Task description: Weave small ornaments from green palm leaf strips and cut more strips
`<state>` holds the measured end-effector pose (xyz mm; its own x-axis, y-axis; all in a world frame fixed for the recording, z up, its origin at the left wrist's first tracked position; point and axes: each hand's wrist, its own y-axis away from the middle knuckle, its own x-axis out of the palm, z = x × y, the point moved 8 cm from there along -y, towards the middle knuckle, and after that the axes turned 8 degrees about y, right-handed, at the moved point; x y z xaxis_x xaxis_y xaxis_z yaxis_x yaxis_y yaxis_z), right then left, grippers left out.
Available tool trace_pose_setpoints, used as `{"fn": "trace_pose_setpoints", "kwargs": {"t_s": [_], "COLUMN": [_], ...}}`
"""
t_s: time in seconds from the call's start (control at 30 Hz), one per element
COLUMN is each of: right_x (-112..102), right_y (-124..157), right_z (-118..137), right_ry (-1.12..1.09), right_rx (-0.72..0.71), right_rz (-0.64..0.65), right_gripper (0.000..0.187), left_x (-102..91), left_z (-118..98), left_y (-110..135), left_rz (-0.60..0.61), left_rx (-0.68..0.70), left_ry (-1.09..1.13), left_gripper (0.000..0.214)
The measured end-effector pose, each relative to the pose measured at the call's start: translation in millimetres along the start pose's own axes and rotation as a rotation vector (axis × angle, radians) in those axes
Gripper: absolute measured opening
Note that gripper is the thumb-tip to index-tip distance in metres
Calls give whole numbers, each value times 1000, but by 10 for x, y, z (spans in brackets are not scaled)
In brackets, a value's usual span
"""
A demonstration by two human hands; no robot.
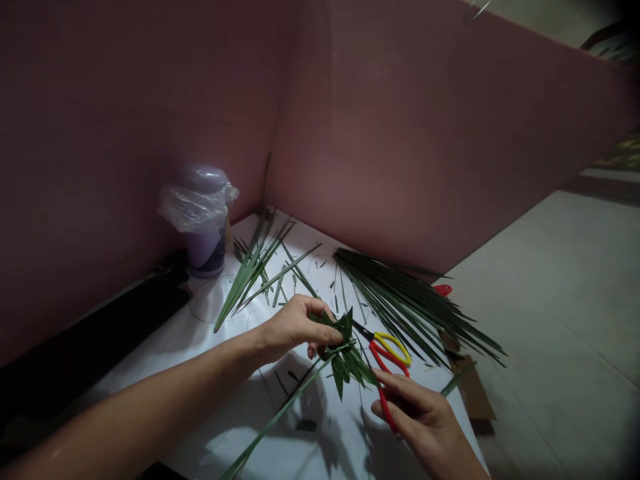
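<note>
My left hand (307,327) pinches a star-shaped bundle of folded green palm leaf strips (347,360) above the table, its points fanning out below the fingers. One long leaf strip (270,427) trails from it toward the lower left. My right hand (420,413) is closed around a slim red-handled tool (387,410) close to the bundle's right tips. The tool's working end is hidden, so its kind cannot be made out. Just beyond, a pair of scissors (393,350) with one yellow and one red handle loop has its dark blades pointing toward the bundle.
A fan of dark palm leaves (405,300) overhangs the white table's (220,393) right edge. More leaf strips (255,270) and small cuttings lie at the back. A purple container (206,250) wrapped in clear plastic stands back left. Pink panels (390,133) enclose the rear; cardboard (475,393) sits right.
</note>
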<state>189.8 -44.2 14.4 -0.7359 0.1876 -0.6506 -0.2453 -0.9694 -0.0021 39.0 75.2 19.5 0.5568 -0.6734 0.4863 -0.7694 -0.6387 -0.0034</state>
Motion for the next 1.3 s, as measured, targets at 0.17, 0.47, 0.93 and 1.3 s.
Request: {"fn": "trace_pose_setpoints", "kwargs": {"t_s": [0.17,0.47,0.93,1.3], "right_x": [-9,33,294,856], "right_y": [-19,-97,-371,-512], "right_z": [18,38,364,476], "right_ry": [29,48,457,-500], "right_rx": [-67,-69,-196,116], "right_rz": [-33,-132,-111,235], "right_gripper": [31,33,31,31], "left_x": [-43,-149,-393,-480], "left_z": [-13,-40,-23,65], "left_y": [-9,-42,-62,-81], "left_rz": [-32,-176,-372,-459], "left_rx": [38,74,87,112], "left_ry": [37,89,148,208], "left_gripper": [22,29,31,29]}}
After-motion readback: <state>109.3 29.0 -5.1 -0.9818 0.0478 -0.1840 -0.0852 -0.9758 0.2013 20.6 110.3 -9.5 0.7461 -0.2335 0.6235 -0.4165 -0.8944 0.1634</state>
